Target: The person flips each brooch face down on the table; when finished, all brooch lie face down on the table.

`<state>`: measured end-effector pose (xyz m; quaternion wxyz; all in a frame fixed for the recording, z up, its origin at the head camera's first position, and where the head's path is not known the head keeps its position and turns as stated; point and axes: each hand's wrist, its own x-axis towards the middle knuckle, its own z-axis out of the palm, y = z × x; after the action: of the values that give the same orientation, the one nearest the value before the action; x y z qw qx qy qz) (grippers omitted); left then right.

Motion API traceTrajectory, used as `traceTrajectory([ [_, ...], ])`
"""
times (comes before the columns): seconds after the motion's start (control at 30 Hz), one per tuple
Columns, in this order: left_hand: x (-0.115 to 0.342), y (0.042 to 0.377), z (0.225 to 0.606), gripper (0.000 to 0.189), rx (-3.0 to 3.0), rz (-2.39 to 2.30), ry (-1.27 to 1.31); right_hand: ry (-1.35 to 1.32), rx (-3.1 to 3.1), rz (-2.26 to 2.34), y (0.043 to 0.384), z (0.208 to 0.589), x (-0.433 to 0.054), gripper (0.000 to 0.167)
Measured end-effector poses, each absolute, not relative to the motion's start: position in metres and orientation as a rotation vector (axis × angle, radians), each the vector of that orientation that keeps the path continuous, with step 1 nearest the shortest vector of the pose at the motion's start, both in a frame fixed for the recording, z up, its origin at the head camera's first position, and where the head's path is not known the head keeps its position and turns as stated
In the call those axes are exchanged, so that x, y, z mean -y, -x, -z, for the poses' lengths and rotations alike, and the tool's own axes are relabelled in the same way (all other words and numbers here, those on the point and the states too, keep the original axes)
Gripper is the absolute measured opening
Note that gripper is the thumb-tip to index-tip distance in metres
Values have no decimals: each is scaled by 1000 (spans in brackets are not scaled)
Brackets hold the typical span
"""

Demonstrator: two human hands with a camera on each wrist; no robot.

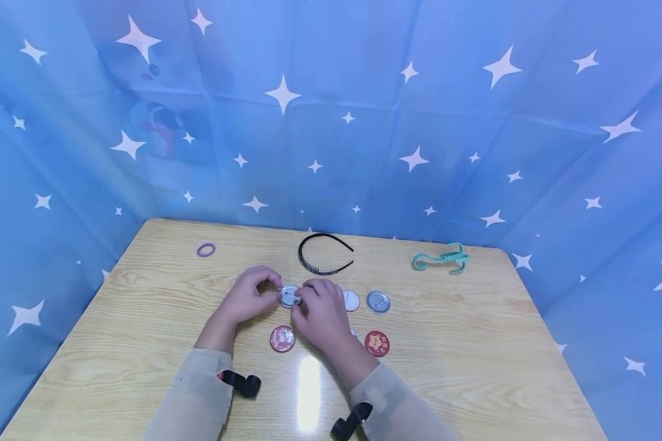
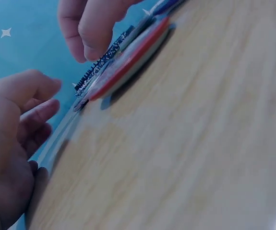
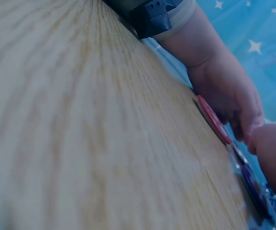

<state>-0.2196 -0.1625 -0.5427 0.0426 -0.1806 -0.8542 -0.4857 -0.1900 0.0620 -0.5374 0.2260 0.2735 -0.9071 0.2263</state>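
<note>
Both hands meet over a round pin badge (image 1: 289,295) on the table, its silvery back and pin facing up. From the left, my left hand (image 1: 252,294) curves around it, thumb and forefinger loosely bent with their tips right at its edge. My right hand (image 1: 323,312) pinches its right side between thumb and forefinger, partly covering it. Just nearer lies a pink picture badge (image 1: 282,339), which appears red-rimmed and close up in the left wrist view. In the right wrist view, the left hand (image 3: 229,96) bends down behind a red-faced badge (image 3: 213,119).
Right of the hands lie a white-backed badge (image 1: 351,301), a silver-backed badge (image 1: 377,302) and a red star badge (image 1: 377,343); another is mostly hidden under the right wrist. Farther back are a black toothed headband (image 1: 307,262), a purple ring (image 1: 206,250) and a teal claw-shaped item (image 1: 447,258).
</note>
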Motion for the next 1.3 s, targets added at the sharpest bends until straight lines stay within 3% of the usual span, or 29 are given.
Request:
traceTrajectory([
  [0.63, 157, 177, 553, 23, 2618, 1273, 647, -858, 2483, -651, 149, 540, -71, 10],
  [0.93, 165, 144, 550, 43, 2635, 1171, 766, -802, 2575, -723, 133, 541, -73, 23],
  [1.1, 168, 142, 549, 40, 2638, 1163, 803, -750, 2672, -697, 131, 540, -71, 36],
  [1.3, 167, 141, 547, 39, 2652, 1186, 858, -765, 2689, -679, 128, 541, -73, 37],
])
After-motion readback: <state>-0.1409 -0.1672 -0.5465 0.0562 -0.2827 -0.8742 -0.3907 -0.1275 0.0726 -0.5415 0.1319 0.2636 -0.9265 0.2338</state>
